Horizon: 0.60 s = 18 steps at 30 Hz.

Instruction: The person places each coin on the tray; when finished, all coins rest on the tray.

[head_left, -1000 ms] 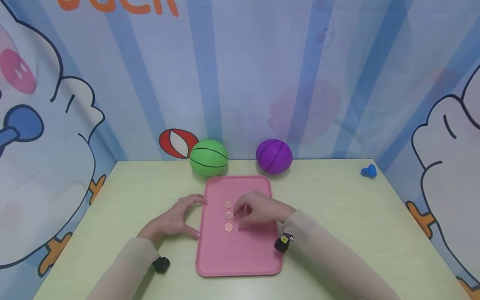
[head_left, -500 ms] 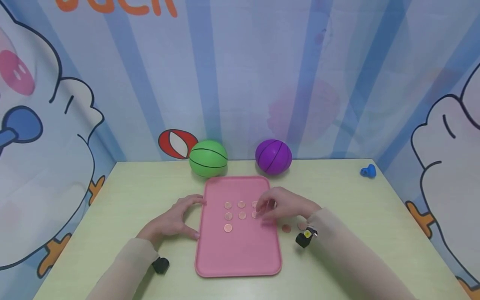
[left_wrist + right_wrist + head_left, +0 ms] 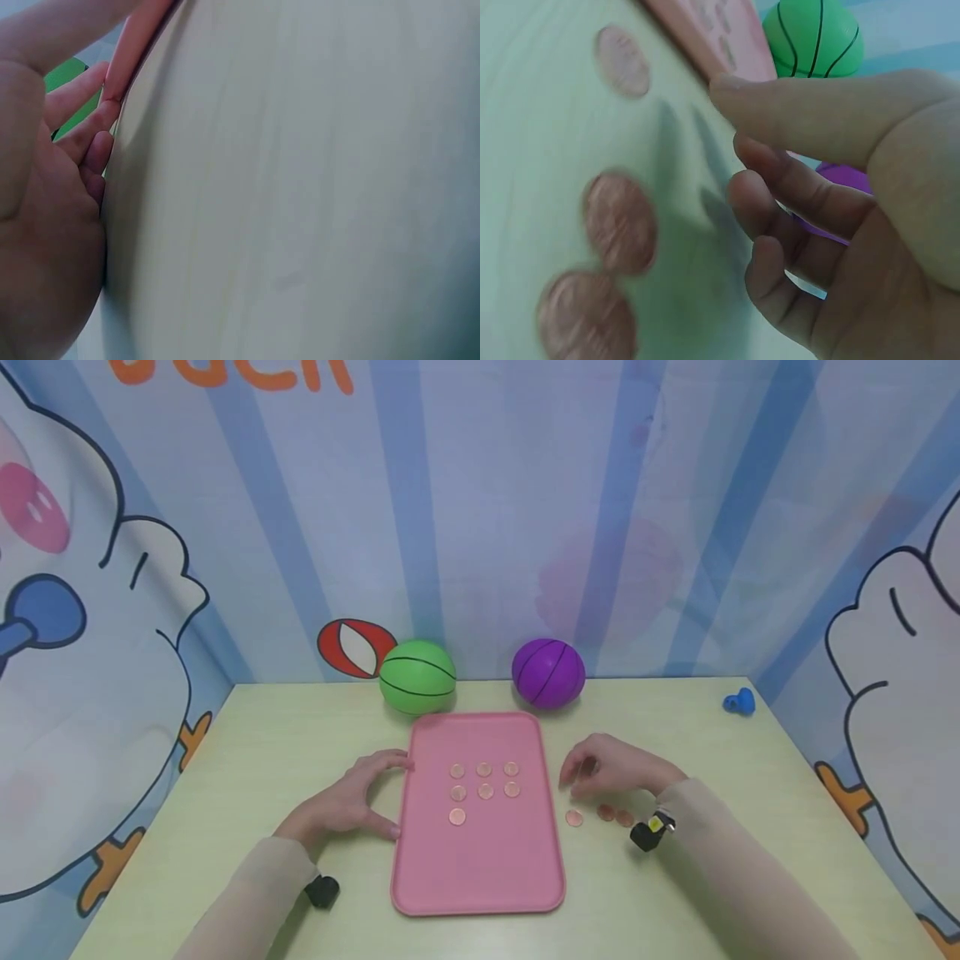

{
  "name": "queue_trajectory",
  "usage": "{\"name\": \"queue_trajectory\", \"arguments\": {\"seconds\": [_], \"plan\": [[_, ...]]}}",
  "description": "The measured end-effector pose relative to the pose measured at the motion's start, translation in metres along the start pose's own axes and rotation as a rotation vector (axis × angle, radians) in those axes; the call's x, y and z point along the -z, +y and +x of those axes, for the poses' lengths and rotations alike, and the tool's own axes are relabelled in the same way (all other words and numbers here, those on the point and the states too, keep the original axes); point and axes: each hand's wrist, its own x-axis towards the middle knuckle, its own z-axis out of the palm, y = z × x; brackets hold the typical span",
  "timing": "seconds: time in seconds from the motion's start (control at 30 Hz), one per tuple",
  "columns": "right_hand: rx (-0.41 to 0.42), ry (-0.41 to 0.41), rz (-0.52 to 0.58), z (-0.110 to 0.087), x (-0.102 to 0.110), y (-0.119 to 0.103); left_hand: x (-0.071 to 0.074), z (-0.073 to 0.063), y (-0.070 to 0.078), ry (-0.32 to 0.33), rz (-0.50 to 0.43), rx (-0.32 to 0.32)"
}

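Seven coins [image 3: 486,791] lie on your pink tray [image 3: 472,868], three loose coins [image 3: 574,817] on the desk [image 3: 675,727] beside it. Your right hand [image 3: 615,766] hovers near those, fingers and thumb loosely bent, apart, gripping nothing; your left hand [image 3: 347,795], spread wide, touches the tray's left edge. Behind sits a green ball [image 3: 417,677].

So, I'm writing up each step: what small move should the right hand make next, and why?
Probably lower the right hand and pinch the loose coin nearest the pink tray. The hand appears to hold nothing, that coin and two more coins lie beside the tray, and the tray's front row has one coin against three in each row behind.
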Motion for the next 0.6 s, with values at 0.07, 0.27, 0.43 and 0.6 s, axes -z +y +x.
{"name": "queue_trajectory", "arguments": {"seconds": [0.07, 0.27, 0.43, 0.6], "plan": [[-0.059, -0.030, 0.084, -0.006, -0.001, 0.004, 0.000, 0.000, 0.001, 0.001, 0.005, -0.001], [-0.080, -0.085, 0.141, -0.008, -0.005, 0.007, 0.001, 0.000, 0.002, 0.007, 0.005, -0.003], [-0.088, -0.101, 0.104, -0.008, -0.008, 0.006, -0.001, 0.000, 0.002, 0.006, -0.006, 0.015], [-0.108, -0.093, 0.071, -0.009, -0.011, 0.003, -0.001, -0.001, 0.003, 0.004, -0.008, 0.022]]}}
